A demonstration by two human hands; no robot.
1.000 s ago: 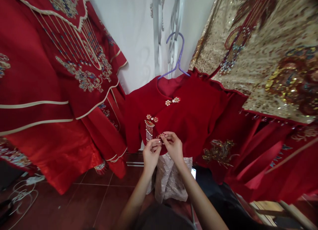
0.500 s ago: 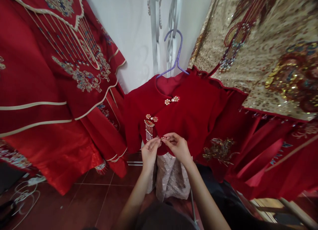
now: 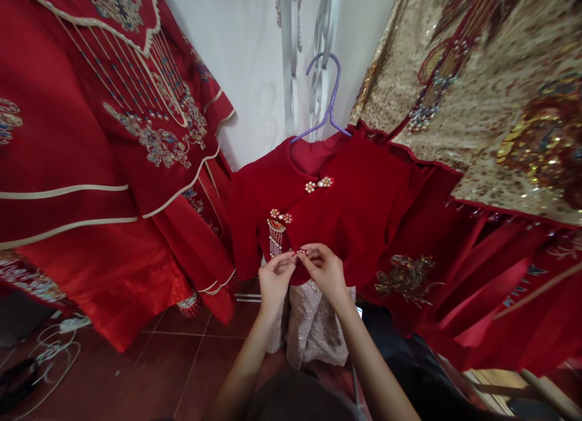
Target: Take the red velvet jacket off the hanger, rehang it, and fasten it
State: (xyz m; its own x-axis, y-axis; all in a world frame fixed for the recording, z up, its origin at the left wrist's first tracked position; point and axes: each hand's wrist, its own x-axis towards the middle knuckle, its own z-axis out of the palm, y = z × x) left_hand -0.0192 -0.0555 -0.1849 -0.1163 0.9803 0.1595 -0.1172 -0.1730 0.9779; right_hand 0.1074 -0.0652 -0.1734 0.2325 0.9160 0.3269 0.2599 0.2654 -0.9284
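A small red velvet jacket (image 3: 359,208) hangs on a purple hanger (image 3: 328,99) against a white wall. It carries pearl-and-gold clasps: one near the collar (image 3: 319,184) and one with a bead tassel (image 3: 276,230) lower left. My left hand (image 3: 275,278) and my right hand (image 3: 324,270) meet at the jacket's lower front edge. Both pinch a third small beaded clasp (image 3: 301,252) between their fingertips. Most of that clasp is hidden by my fingers.
A large red embroidered gown (image 3: 91,166) hangs at the left. A gold sequined garment (image 3: 477,93) with red pleated skirts (image 3: 500,299) hangs at the right. A pale sequined fabric (image 3: 313,330) hangs below the jacket. White cables (image 3: 50,348) lie on the dark red tiled floor.
My hands stay at the lower clasp; the fingers have shifted slightly and the view has moved a little. The jacket hangs as before.
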